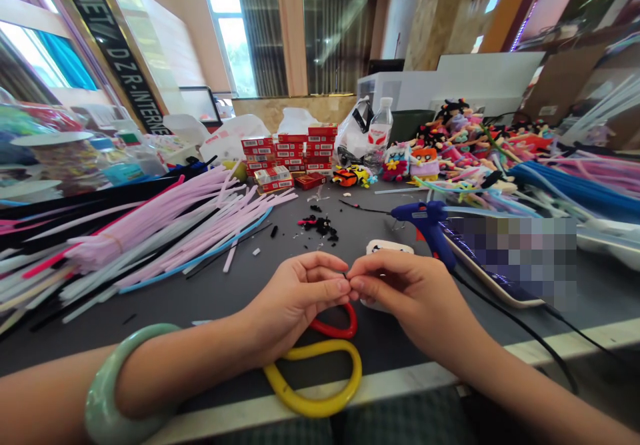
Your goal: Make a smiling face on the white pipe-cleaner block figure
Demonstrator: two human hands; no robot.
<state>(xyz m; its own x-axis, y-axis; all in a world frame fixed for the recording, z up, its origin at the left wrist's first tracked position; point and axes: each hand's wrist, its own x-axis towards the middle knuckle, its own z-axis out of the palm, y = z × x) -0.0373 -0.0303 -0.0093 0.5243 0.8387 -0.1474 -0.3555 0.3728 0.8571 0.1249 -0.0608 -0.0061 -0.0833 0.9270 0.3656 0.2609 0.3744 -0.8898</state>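
At the centre of the frame, above the worktop [175,305], your left hand [305,291] and right hand [413,281] each have a grip pinched on a tiny dark piece [345,275], seemingly delicate fingertip handling that calls next for light, steady pressure.

- A craft workshop, by the look of it, in a room with curtained windows [267,41] on the far side
- Fuzzy craft stems [170,208] in bundles fill the left of a grey worktable [220,291]
- A blue glue gun [423,213] lies to the right
- Small handmade-looking dolls [453,143] pile up at the far right
- Dark scraps [325,227] litter the middle
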